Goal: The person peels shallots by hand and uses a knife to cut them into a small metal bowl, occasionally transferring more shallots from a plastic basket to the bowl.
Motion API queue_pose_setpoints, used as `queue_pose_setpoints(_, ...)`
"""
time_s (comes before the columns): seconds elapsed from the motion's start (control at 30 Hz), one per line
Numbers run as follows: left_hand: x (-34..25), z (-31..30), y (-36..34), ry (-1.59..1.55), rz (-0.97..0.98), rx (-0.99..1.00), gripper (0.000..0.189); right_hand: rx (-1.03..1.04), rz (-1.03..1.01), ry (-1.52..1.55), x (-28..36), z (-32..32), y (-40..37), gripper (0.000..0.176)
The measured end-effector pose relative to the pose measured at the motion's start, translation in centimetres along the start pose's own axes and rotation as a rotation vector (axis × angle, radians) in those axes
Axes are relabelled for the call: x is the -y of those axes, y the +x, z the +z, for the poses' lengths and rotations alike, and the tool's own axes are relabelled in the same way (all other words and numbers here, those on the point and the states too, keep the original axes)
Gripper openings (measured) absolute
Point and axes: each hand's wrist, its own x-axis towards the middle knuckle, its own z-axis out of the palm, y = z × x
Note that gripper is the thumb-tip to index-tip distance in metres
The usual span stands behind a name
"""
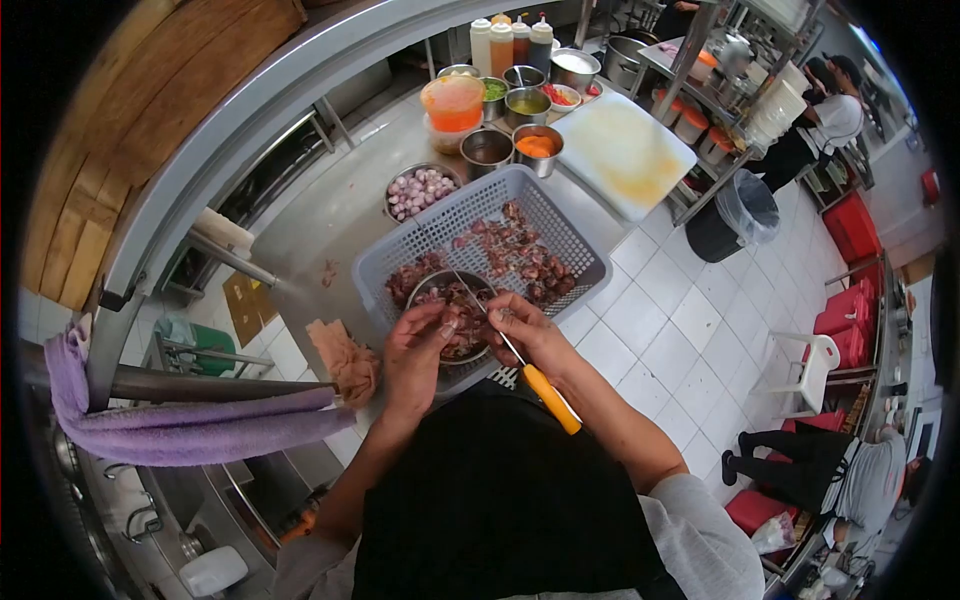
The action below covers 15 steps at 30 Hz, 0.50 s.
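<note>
My left hand (413,352) is over a metal bowl (485,283) of reddish-brown skins, fingers curled together; whatever they pinch is too small to make out. In my right hand (530,330) is a knife with a yellow handle (551,398). Its thin blade (468,290) points up and left across the bowl, and the handle sticks out below the hand toward my body. The bowl stands inside a grey perforated basket (592,243), where unpeeled shallots (550,278) and loose skins lie. Beyond its left rim, another metal bowl holds peeled purple-white shallots (421,191).
Sauce containers (452,103), metal pots (487,150) and squeeze bottles (501,48) crowd the far table. A white cutting board (625,155) lies right of them. A crumpled cloth (343,360) and purple towel (200,425) are at left. People (835,110) stand at right, near a black bin (715,235).
</note>
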Motion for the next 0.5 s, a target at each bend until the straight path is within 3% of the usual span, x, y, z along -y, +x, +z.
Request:
queue_pose_setpoints(0.2, -0.1, -0.8, 0.5, -0.064, -0.008, 0.035, 0.022, -0.099, -0.044, -0.154, -1.5, -0.7, 0.2, 0.029)
queue_pose_setpoints(0.3, -0.1, -1.2, 0.7, -0.074, -0.035, 0.049, 0.021, 0.005, -0.052, -0.140, -1.4, -0.9, -0.1, 0.027)
queue_pose_setpoints(0.4, 0.2, -1.7, 0.8, -0.043, -0.056, 0.067, 0.023, 0.034, -0.093, -0.240, -0.2, 0.7, -1.4, 0.032)
queue_pose_setpoints(0.5, 0.0, -0.9, 0.4, -0.068, -0.039, 0.080, 0.026, 0.125, -0.226, -0.421, 0.0, 1.9, -1.9, 0.050)
